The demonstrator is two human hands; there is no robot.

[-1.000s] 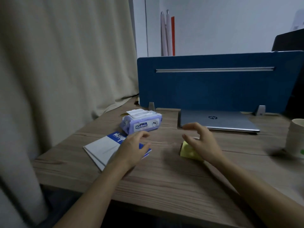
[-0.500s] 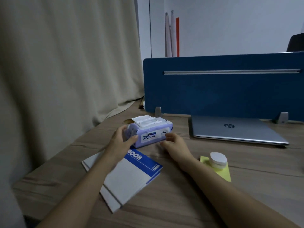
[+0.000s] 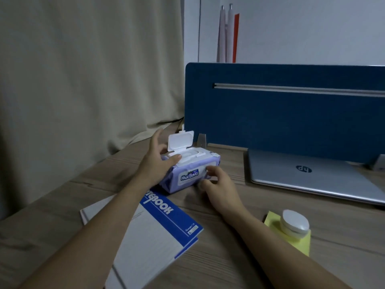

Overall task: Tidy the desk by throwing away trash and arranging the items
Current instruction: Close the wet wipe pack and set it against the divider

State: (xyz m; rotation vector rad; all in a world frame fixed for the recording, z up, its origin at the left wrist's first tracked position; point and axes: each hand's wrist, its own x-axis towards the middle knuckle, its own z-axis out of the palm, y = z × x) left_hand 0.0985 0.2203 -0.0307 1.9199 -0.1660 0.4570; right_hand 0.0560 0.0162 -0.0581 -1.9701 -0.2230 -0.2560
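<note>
Wet-wipes pack [image 3: 188, 175] sits on the counter [image 3: 239, 257] toward the back left, just in front of the blue divider [image 3: 291, 113] and to the left of the closed laptop [image 3: 308, 174], its near corner touching the notebook [image 3: 154, 236]. Its white flip lid [image 3: 180, 141] stands open. My left hand [image 3: 155, 163] wraps the left end of the pack, thumb lying on the top by the lid hinge and the other fingers curled behind, out of my view. My right hand [image 3: 216, 185] pinches the pack's lower right front corner with bent fingertips. I judge the pack soft and squashy, a film wrapper that dents under pressure and may be a little slick, moderately heavy if full. The stiff plastic frame around the lid is the firmest part, so I would press there to close it and hold the pack by both ends to shift it. A small white round container [image 3: 294, 223] rests on a yellow sticky pad [image 3: 295, 243] near my right forearm.
</note>
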